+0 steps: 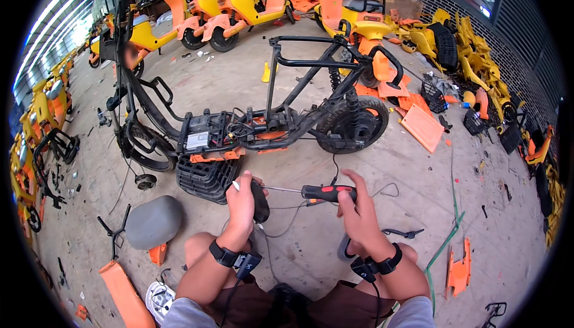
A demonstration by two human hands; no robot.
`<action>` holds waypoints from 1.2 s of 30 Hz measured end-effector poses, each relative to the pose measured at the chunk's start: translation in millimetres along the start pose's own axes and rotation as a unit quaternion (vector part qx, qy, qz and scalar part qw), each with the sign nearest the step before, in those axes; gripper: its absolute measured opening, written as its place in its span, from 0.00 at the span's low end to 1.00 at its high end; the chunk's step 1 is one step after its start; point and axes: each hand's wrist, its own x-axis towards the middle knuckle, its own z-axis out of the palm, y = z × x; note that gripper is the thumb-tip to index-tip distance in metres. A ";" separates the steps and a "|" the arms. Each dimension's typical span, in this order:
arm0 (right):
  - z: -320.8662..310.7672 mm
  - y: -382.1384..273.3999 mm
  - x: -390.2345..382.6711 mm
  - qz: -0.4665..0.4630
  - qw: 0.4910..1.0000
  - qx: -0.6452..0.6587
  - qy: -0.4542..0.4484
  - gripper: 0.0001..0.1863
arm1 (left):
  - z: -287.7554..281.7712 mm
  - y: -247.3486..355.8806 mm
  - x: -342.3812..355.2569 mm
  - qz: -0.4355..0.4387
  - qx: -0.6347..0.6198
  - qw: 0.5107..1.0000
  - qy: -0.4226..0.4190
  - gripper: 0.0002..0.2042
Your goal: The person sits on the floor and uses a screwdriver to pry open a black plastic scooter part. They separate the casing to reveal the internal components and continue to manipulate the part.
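Observation:
My left hand (pixel 241 205) is closed around a dark rounded part (pixel 260 201), whose kind I cannot make out. A small white piece shows by its thumb. From that part a thin metal shaft runs right to the black and red handle of a screwdriver (pixel 323 193). My right hand (pixel 359 211) holds the handle's end between thumb and fingers, with the index finger raised. Whether the shaft's tip enters the part is hidden by my left hand. Beyond both hands stands a stripped black scooter frame (pixel 287 140) with exposed wiring and two wheels.
A black plastic crate (pixel 206 180) sits under the frame. Cables (pixel 281 232) lie on the floor before me. A grey seat (pixel 154 222) and orange panels (pixel 127 295) are at left. Yellow and orange scooters (pixel 239 14) stand behind; yellow body parts (pixel 472 53) pile up at right.

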 end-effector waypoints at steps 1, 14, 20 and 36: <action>-1.2 4.1 1.3 -0.001 1.000 -0.007 0.001 0.29 | 0.4 0.0 0.1 0.000 0.000 1.000 -0.005 0.19; -1.7 8.4 2.0 -0.024 0.996 -0.083 -0.018 0.43 | -1.0 7.7 -2.3 0.015 -0.008 1.000 -0.012 0.18; 16.7 7.5 -2.7 -0.155 0.985 0.039 0.073 0.44 | 0.9 6.2 -3.4 0.019 -0.011 1.000 -0.018 0.18; 26.6 6.8 -10.6 -0.191 0.972 0.081 0.109 0.30 | 3.9 10.2 -7.8 -0.003 -0.030 0.999 -0.015 0.19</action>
